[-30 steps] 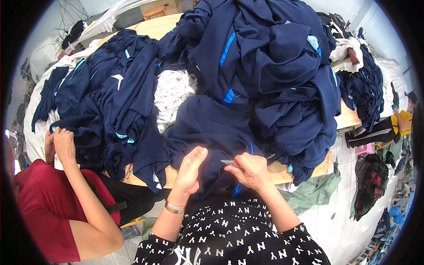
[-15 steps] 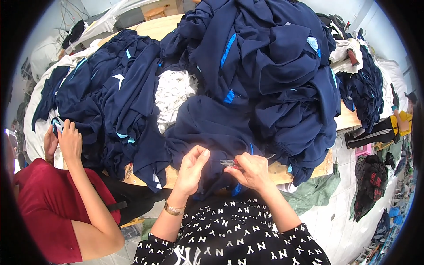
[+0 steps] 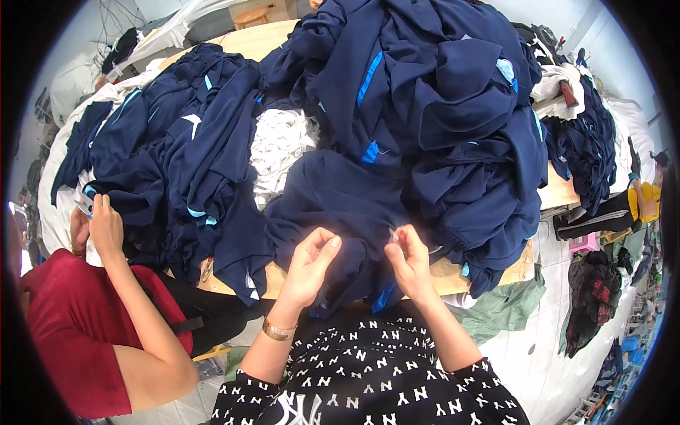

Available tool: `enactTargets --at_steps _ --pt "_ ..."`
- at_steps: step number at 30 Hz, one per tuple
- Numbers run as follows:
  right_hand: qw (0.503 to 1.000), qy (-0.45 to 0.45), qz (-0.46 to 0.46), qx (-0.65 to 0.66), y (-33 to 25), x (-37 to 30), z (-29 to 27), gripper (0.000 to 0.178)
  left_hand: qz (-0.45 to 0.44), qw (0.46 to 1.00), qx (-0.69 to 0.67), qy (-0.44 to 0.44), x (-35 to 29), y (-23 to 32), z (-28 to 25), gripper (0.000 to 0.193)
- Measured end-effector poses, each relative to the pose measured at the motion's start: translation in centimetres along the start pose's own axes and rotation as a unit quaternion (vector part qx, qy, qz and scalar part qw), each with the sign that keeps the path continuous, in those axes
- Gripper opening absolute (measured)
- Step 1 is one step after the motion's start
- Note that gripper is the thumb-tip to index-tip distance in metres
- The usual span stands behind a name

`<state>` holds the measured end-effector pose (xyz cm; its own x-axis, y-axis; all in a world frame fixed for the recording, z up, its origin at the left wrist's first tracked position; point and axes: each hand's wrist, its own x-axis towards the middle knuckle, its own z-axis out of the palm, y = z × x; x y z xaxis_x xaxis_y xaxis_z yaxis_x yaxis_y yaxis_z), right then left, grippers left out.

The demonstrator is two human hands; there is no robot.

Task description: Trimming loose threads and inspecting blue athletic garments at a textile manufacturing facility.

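Observation:
Dark navy cloth, part of a garment (image 3: pixel 333 195), lies in front of me and hangs over the table's near edge. My left hand (image 3: pixel 308 265) is closed at the left side of this cloth, thumb and fingers pinched on it. To the right, my right hand (image 3: pixel 411 265) is wrapped round small thread snips (image 3: pixel 393 234). Their pale blades point up and away from me, and my fingers hide most of the red handle. A blue strip (image 3: pixel 383 297) hangs from the cloth between my hands.
A large navy garment heap (image 3: pixel 460 106) rises beyond my hands, with white tags (image 3: pixel 280 152) piled beside it. At left, a person in a maroon sleeve (image 3: pixel 78 354) holds snips (image 3: pixel 84 207) by another navy pile (image 3: pixel 205 134). Green sheeting (image 3: pixel 503 312) lies on the floor.
My right hand has moved slightly right and turned, so the snips point away instead of left toward my left hand. My left hand has barely moved. The other person's snips now show.

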<state>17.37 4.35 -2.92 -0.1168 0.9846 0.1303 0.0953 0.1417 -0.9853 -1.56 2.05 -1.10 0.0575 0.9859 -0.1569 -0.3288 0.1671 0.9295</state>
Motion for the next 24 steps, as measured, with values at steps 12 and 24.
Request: enactTargets --at_steps 12,24 --pt "0.97 -0.092 0.085 0.208 -0.6 1.9 1.5 0.033 -0.041 0.988 0.147 -0.026 0.6 1.9 -1.5 0.017" --pt "0.975 -0.076 0.086 0.188 0.6 1.4 2.3 0.027 -0.011 1.0 0.015 -0.005 1.0 0.5 -0.4 0.018"
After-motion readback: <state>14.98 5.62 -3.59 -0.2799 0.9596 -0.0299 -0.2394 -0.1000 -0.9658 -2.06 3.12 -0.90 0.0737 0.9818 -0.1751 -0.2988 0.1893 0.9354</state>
